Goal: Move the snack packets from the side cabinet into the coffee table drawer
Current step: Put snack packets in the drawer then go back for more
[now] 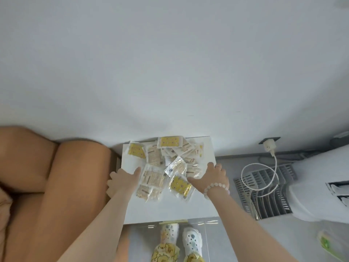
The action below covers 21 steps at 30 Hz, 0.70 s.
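— Can we read any brand on the snack packets (170, 154)?

— No, the print is too blurred for us. We see 3 yellow dotted ones and many clear ones with pale sticks. They lie heaped flat on the far half of the white side cabinet (170, 207), pointing every way.

— And the near yellow packet (180, 185)?

— Its long axis runs from far left to near right.

— Our hands?

— Our left hand (122, 179) lies spread at the heap's left edge, 1 straight finger touching a clear packet (153, 177). Our right hand (214, 175), with a bead bracelet (215, 187), rests on the heap's right side, thumb spread. We cannot tell whether its fingers pinch anything.
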Each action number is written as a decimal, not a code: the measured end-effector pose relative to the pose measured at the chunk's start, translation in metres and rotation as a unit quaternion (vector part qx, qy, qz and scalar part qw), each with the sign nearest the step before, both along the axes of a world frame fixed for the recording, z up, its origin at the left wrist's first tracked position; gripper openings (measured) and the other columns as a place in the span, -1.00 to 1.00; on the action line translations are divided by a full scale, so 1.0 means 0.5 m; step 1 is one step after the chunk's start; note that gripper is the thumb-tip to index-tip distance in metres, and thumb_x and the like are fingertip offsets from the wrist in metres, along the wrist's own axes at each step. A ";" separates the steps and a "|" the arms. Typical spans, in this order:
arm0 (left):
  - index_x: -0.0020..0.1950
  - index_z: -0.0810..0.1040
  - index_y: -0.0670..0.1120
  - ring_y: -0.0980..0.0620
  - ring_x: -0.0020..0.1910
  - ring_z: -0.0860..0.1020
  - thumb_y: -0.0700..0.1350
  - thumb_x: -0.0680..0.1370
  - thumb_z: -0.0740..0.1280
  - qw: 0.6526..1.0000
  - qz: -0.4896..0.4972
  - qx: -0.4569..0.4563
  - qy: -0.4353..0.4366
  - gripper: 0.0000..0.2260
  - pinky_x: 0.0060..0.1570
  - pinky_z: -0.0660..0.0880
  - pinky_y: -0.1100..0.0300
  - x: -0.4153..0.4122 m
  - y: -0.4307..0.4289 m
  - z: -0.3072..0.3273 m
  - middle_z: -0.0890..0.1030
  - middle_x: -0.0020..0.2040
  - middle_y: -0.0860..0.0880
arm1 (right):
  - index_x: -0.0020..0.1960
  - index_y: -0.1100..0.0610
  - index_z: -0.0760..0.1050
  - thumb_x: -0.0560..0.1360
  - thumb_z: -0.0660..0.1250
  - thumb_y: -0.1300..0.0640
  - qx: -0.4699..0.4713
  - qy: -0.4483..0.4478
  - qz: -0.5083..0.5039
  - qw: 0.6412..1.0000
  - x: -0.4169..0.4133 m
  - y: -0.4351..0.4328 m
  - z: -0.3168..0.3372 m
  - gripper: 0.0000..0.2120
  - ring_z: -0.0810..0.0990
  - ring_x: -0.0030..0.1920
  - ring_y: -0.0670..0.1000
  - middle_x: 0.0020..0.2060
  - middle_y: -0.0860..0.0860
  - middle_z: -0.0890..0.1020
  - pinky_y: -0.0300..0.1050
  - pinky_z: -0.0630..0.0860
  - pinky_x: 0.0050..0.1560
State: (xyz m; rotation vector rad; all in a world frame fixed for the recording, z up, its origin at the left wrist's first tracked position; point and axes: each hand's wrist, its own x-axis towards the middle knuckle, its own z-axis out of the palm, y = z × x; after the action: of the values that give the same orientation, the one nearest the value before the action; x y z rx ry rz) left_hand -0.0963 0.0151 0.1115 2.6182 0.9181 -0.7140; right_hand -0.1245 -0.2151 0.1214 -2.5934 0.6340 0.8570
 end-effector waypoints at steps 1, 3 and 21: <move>0.42 0.27 -0.22 -0.21 0.28 0.39 0.28 0.54 0.14 1.000 0.019 -0.008 0.009 -0.33 0.13 0.40 -0.04 0.006 -0.001 -0.020 0.34 0.34 -0.20 | 0.42 0.13 0.17 0.31 0.28 -0.41 0.016 0.022 -0.034 0.999 0.001 0.006 -0.024 -0.11 0.30 0.36 0.11 0.34 0.10 0.29 0.00 0.36 0.25; 0.44 0.22 -0.25 -0.23 0.29 0.38 0.28 0.51 0.21 0.996 0.077 -0.032 0.030 -0.27 0.11 0.41 -0.06 0.012 -0.003 -0.064 0.30 0.37 -0.21 | 0.44 0.13 0.14 0.28 0.35 -0.39 0.034 0.059 -0.088 0.994 0.006 0.013 -0.067 -0.06 0.29 0.37 0.10 0.36 0.10 0.28 0.01 0.35 0.27; 0.47 0.03 -0.17 -0.21 0.28 0.32 0.21 0.20 0.57 0.974 0.183 -0.070 0.116 0.07 0.10 0.49 -0.03 0.051 -0.031 -0.383 0.20 0.35 -0.17 | 0.51 0.26 -0.16 0.08 0.53 -0.34 -0.033 0.122 -0.180 0.976 0.079 0.099 -0.391 0.34 0.24 0.36 0.10 0.40 0.14 0.16 -0.02 0.41 0.20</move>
State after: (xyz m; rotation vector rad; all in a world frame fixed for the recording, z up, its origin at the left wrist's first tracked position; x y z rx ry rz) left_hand -0.0710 -0.0001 -0.0797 2.1877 1.3203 -0.9526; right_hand -0.0850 -0.1655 -0.0739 -2.3358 1.1763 1.0489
